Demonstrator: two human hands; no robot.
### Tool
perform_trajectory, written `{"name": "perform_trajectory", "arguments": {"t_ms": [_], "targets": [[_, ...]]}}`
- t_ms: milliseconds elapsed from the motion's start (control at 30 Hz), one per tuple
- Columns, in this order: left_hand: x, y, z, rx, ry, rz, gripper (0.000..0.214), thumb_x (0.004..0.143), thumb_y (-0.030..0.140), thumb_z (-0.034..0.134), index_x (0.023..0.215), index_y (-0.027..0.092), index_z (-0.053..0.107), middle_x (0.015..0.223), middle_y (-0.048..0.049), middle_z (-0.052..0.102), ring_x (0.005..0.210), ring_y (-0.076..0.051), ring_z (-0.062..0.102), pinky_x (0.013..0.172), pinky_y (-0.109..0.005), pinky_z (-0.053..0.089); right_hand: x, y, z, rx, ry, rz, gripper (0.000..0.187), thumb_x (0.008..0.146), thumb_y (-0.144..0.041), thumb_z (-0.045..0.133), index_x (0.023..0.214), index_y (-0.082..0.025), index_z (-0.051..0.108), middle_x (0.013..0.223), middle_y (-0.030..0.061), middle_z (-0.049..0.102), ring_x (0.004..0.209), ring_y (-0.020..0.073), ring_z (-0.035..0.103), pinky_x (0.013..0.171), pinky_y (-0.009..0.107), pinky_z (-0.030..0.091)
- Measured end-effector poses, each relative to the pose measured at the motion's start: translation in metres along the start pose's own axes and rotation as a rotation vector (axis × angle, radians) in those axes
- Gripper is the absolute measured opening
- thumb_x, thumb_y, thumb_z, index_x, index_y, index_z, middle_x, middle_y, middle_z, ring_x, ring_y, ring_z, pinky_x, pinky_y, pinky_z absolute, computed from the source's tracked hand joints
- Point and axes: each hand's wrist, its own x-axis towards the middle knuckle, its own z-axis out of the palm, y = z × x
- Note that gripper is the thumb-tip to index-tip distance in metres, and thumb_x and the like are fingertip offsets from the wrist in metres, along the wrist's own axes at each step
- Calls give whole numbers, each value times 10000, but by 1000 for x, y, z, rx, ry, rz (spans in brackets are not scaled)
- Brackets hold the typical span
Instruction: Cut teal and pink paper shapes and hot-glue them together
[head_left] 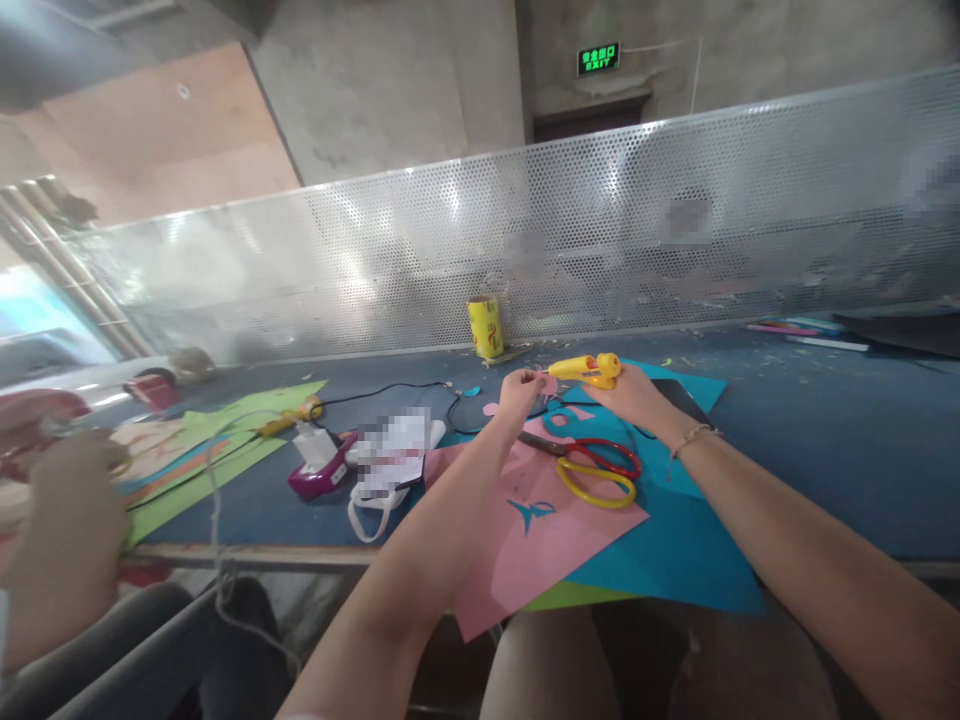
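Observation:
My right hand (628, 392) is wrapped round a yellow glue gun (589, 370), its nozzle pointing left. At the nozzle, my left hand (523, 392) pinches a small pink paper piece (550, 384), partly hidden by the fingers. Below both hands lie scissors (598, 468) with one red and one yellow handle loop, blades apart. They rest on a pink paper sheet (559, 555), which also bears a small blue cutout (531, 512). Blue paper (667, 555) lies beneath, with green paper (577, 597) showing at the front. Small pink scraps (560, 420) lie near my hands.
A yellow can (487, 328) stands against the perforated metal screen (390, 260). Left of me are a purple power strip (319, 480) with a white plug, a black cord (382, 390) and white-strapped item (369, 515). A co-worker's blurred arm (67, 540) is at far left, by green paper.

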Motion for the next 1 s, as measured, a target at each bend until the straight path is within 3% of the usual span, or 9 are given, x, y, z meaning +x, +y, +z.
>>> {"name": "perform_trajectory", "arguments": {"t_ms": [233,600,700,800,900,1000], "targets": [[1,-1,0,94,-1,92,28,630,175,569,606,163,562,537,19,530,561,-105,498,560,-221,392,1,0,-1,-18,3,30,115,735,-220,579,808,-170,653,800,65,695,801,220,649,615,240,450],[1,-1,-1,116,11,81,56,629,184,569,596,167,527,530,34,503,537,-95,462,546,-219,353,0,-4,-4,100,45,43,128,720,-231,584,805,-159,648,806,81,685,803,228,640,658,270,469],[1,-1,-1,101,1,70,81,636,200,568,589,169,509,514,39,481,520,-91,444,532,-219,338,0,-4,-8,210,38,83,146,737,-293,573,769,-170,646,680,51,648,636,192,613,575,274,463],[1,-1,-1,91,-5,58,100,638,225,575,596,173,501,513,40,474,518,-93,440,534,-222,335,3,1,-10,371,6,149,190,741,-356,567,737,-175,625,523,10,552,437,132,483,440,253,391],[0,0,-2,106,-7,66,104,635,226,576,591,178,494,525,35,479,528,-96,442,546,-227,339,8,9,-11,555,51,189,191,743,-320,539,801,-151,604,603,25,581,413,97,427,409,234,349],[-2,2,-3,216,9,135,100,615,216,597,592,183,505,552,27,504,562,-106,455,572,-232,349,12,20,-10,471,105,193,205,757,-247,474,872,-135,602,696,50,600,490,121,490,469,243,392]]}}
